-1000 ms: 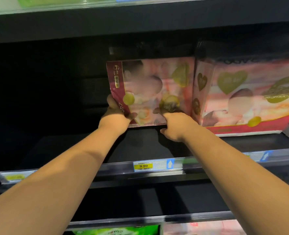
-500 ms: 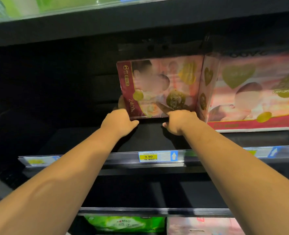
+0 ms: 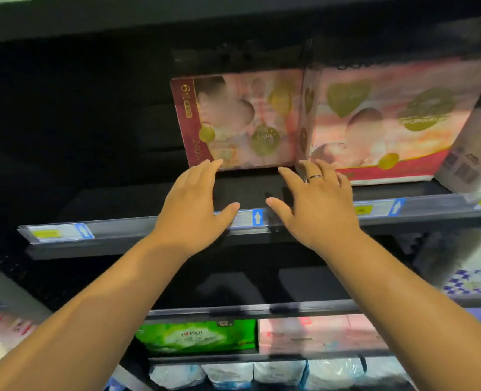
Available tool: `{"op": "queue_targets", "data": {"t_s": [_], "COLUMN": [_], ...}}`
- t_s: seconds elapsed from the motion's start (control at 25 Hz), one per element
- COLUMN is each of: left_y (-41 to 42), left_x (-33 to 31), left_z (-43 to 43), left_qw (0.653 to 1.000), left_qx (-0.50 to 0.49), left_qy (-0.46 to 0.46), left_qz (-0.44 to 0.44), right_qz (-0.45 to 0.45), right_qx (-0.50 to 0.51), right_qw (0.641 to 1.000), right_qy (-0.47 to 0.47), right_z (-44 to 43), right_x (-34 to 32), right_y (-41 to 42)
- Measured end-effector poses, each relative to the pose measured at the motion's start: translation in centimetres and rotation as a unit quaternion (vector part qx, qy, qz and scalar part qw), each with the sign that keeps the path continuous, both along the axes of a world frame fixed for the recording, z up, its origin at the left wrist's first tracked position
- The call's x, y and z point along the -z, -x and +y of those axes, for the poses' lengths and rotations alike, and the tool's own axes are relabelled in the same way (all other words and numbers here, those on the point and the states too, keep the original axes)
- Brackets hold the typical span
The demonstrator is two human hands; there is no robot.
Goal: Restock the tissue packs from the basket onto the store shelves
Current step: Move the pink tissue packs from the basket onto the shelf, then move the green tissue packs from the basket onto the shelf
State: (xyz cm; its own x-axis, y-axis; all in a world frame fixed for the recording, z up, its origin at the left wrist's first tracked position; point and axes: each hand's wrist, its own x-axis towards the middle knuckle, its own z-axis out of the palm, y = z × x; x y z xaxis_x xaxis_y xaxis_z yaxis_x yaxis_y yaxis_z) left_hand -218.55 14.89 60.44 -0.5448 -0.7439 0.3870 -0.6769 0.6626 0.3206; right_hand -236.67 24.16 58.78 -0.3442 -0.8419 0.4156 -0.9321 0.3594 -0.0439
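Observation:
A pink tissue pack [image 3: 239, 119] with a dark red left band stands upright on the black shelf [image 3: 137, 198], set back from the edge. A second, larger pink pack [image 3: 388, 122] stands against its right side. My left hand [image 3: 194, 204] is spread flat with straight fingers, its fingertips just at the first pack's lower left corner. My right hand [image 3: 315, 204], wearing a ring, is spread the same way, its fingertips near the seam between the two packs. Neither hand grips anything. The basket is out of view.
A price rail [image 3: 98, 230] with yellow and blue labels runs along the shelf's front edge. The shelf's left half is dark and bare. A white pack [image 3: 476, 153] leans at far right. Below sit a green pack [image 3: 197, 337], a pink pack [image 3: 318, 334] and white packs [image 3: 278, 371].
Both hands have let go of the tissue pack's lower edge and drawn back toward me, opening flat. The pack now stands on the shelf by itself.

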Motion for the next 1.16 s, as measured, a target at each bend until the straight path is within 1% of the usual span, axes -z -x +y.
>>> {"op": "queue_targets", "data": {"t_s": [0.12,0.24,0.32,0.44,0.52,0.6,0.84,0.92,1.04,1.16], "left_y": [0.5,1.5,2.5,3.8,4.6,5.4,6.2,6.4,6.5,6.7], "left_x": [2.0,4.5,5.9,7.8,9.3,11.3,18.0,19.6,22.2,25.0], "left_z": [2.9,5.3,6.9,9.8,12.2,14.5,26.1,29.3,34.7,40.3], "left_qw": [0.995,0.977,0.963,0.935,0.91,0.885,0.796,0.776,0.741,0.714], "left_qx": [0.083,0.197,0.259,0.352,0.412,0.464,0.602,0.626,0.666,0.691], "left_qy": [0.048,0.082,0.073,0.027,0.006,-0.002,-0.066,-0.077,-0.085,-0.093], "left_qz": [0.001,0.025,0.023,0.043,0.051,0.05,0.004,-0.001,-0.027,-0.068], "right_qz": [-0.004,0.006,0.008,0.01,-0.019,-0.051,-0.1,-0.108,-0.153,-0.198], "right_qx": [0.06,0.122,0.177,0.264,0.324,0.387,0.578,0.614,0.662,0.702], "right_qw": [0.998,0.992,0.983,0.963,0.943,0.918,0.81,0.782,0.733,0.684], "right_qy": [0.013,0.04,0.044,0.058,0.074,0.073,0.011,-0.002,-0.024,-0.007], "right_z": [4.5,8.4,11.1,15.9,19.6,23.3,36.1,39.2,44.4,49.5], "right_x": [2.5,4.5,5.6,7.7,9.8,12.2,19.0,20.2,22.8,25.7], "right_y": [-0.8,-1.5,-2.0,-3.4,-4.6,-6.5,-14.8,-16.8,-19.6,-21.3]}}
